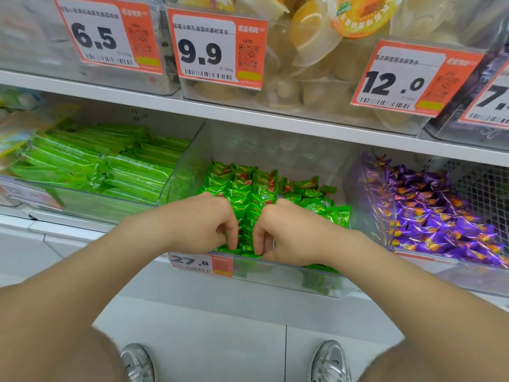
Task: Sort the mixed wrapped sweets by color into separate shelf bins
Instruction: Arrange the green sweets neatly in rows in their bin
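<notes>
Right now both hands work side by side in the middle bin [289, 275]. The left hand [203, 224] and right hand [286, 235] each curl their fingers downward, pinching green sweets [256, 188] at the front of the pile (purple sweets [440, 216] lie just beyond its right wall).

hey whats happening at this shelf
A person stands at a shop shelf with both hands in the middle clear bin, which holds green wrapped sweets. The left hand and right hand sit close together at the bin's front, fingers curled down into the pile; whether either grips a sweet is unclear. The bin to the right holds purple wrapped sweets.
</notes>
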